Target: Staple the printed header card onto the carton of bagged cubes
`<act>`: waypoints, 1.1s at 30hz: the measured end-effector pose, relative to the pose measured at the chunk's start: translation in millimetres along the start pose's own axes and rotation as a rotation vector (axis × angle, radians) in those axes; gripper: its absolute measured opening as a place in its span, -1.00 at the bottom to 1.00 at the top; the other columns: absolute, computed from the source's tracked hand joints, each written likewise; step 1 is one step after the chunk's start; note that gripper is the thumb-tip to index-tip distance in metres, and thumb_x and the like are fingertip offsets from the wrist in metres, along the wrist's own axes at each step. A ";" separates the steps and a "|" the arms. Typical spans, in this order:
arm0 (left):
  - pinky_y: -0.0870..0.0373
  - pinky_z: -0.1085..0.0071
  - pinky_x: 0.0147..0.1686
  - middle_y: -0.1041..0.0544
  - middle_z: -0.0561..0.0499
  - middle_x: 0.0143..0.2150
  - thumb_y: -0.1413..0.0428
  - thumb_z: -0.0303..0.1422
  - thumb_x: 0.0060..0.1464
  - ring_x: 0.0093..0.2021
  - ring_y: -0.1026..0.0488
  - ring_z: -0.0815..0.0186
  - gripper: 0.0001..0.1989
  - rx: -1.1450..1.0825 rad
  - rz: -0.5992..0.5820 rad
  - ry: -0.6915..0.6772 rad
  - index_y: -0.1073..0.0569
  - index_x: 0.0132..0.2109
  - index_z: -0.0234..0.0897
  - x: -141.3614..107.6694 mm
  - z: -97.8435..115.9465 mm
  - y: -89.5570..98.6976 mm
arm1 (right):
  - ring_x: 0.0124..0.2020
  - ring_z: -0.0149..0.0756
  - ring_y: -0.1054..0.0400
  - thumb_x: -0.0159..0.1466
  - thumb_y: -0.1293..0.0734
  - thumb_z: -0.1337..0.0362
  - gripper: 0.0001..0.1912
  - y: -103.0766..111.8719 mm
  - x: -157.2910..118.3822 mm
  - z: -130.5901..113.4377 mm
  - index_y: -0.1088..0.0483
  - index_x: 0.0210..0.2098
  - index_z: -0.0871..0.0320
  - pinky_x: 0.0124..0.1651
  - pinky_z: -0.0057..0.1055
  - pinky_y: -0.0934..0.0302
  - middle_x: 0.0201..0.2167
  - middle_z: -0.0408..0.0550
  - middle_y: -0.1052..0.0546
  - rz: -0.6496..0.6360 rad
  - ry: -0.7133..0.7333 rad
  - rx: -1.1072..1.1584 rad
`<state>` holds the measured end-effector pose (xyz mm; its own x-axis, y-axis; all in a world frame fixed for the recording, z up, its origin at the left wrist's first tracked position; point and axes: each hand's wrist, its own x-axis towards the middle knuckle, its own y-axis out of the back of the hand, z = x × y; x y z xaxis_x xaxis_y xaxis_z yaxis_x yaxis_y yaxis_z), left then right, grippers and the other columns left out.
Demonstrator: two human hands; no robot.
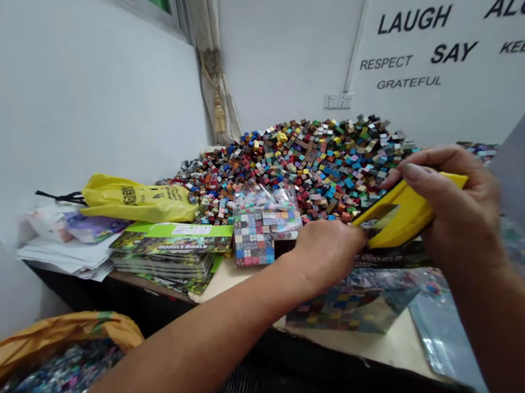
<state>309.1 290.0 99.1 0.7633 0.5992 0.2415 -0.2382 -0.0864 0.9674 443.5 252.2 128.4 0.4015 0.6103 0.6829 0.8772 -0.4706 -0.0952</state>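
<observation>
A yellow tool (405, 215), perhaps a tape dispenser, is gripped by my right hand (463, 195), thumb on top. My left hand (336, 251) is closed at the tool's left end; what its fingers pinch is too small to make out. Below both hands stands a clear plastic bag (363, 307) with patterned blocks inside, a dark printed card at its top. Just left of my left hand, another clear bag of small patterned cubes (252, 235) rests on the table (224, 281).
A large heap of small coloured cubes (307, 161) lies against the wall. Printed booklets (175, 252), a yellow bag (136, 202) and papers (70, 257) are at the left. An orange-rimmed sack (62, 326) stands at lower left. Clear sleeves (444, 334) lie at right.
</observation>
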 end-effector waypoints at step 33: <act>-0.45 0.22 -0.41 -0.60 -0.14 -0.33 -0.02 -0.49 0.09 -0.32 -0.58 0.06 -0.82 -0.011 0.238 -0.029 -0.44 -0.15 -0.33 -15.5 -5.3 -17.8 | -0.36 -0.26 -0.39 0.08 -0.43 0.16 -0.80 7.2 -30.8 4.9 -0.39 -0.34 0.09 -0.29 -0.31 -0.31 -0.41 -0.14 -0.49 0.127 -0.185 -0.033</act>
<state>298.3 286.4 77.7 0.7020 0.5397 0.4647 -0.4200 -0.2132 0.8821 438.8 233.1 103.2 0.5525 0.6499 0.5219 0.8086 -0.5698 -0.1465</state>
